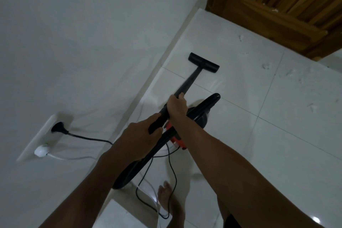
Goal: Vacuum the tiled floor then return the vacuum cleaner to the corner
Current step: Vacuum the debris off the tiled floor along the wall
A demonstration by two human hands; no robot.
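Observation:
A black vacuum wand [188,83] slants down to a flat black floor head [204,62] resting on the white tiled floor [277,144] close to the wall. My right hand [176,106] grips the wand higher up. Lower on the tube, where the hose [133,168] joins, my left hand [139,139] is closed around it. The black and orange vacuum body [196,116] sits on the floor just behind my hands, partly hidden by my right forearm.
A wall socket [43,135] on the left holds a black plug [60,129] and a white plug [40,152]. The black cord [172,172] loops over the floor by my bare foot [164,196]. A wooden door [288,5] stands at top right, with white debris [266,66] on the tiles nearby.

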